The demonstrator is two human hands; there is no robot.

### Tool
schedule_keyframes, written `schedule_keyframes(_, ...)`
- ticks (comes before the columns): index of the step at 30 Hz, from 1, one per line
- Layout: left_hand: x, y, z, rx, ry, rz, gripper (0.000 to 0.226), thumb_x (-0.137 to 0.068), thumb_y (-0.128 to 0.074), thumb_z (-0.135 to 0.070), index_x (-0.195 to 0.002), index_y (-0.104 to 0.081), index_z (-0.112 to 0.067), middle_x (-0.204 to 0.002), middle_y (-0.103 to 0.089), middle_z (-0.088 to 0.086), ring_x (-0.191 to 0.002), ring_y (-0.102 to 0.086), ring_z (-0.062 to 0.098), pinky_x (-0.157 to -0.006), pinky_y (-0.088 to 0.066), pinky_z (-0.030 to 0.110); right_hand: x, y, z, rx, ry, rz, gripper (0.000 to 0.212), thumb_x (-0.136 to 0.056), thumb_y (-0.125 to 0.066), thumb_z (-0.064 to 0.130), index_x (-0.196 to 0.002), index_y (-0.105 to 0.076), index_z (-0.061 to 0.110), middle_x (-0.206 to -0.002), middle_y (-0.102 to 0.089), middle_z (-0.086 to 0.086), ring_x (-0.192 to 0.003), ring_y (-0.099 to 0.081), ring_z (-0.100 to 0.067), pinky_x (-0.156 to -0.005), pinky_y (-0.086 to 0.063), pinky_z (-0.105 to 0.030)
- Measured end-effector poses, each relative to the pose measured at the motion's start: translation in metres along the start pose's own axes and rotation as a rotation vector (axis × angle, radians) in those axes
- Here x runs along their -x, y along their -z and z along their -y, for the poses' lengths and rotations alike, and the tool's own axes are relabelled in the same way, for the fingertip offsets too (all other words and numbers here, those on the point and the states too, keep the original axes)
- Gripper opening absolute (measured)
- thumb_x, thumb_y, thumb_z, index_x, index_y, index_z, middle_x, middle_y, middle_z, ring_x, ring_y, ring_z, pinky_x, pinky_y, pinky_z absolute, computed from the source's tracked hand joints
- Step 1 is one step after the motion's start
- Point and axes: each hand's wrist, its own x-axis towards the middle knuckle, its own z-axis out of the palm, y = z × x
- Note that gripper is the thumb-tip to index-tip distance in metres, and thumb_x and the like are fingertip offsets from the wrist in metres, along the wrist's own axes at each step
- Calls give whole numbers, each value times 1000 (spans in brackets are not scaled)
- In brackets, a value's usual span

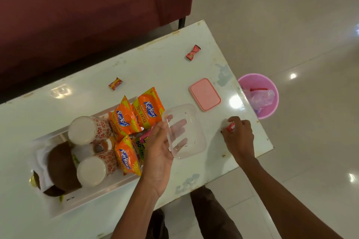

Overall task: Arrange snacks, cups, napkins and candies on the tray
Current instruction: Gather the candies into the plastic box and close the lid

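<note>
A clear tray (93, 199) on the white table holds several orange snack packets (134, 120), two upturned patterned cups (88, 130), white napkins (41, 163) and a brown bowl (60, 167). My left hand (159, 153) holds a clear plastic box (191, 134) from below, its fingers showing through the wall. My right hand (240, 136) pinches a red candy (231, 127) on the table near the right edge. Two more red candies lie loose, one candy (115, 83) behind the tray and another candy (193, 52) farther back.
A pink lid (205, 94) lies flat behind the box. A pink bin (259, 95) with wrappers stands on the floor off the table's right end. A maroon sofa (87, 6) runs along the table's far side.
</note>
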Motion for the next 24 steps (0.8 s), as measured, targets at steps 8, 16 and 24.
schedule_keyframes(8,7,3,-5,-128,-56,-21,58,-79,-67,-42,-132,-59,-19,-123,-72,2,-114,-69,23,-87,-59,35,20,51,42,-284,162,-7,46,-80,-79,19,-122,-59,22,-99,-65,3,-77,-67,-6,-69,-52,-12)
schedule_keyframes(16,8,7,-12,-156,-49,-31,55,-84,-63,-43,-134,-58,-19,-127,-70,1,-117,-67,20,-86,-60,35,88,132,119,-474,428,130,45,-75,-77,23,-114,-58,36,-106,-67,19,-86,-70,-4,-71,-53,-10)
schedule_keyframes(24,19,9,-9,-243,-50,-5,26,-87,-61,-40,-109,-74,-35,-115,-76,-3,-109,-71,18,-81,-61,35,95,89,163,276,892,198,59,-62,-89,6,-116,-68,13,-107,-74,-9,-86,-70,-28,-64,-62,-40)
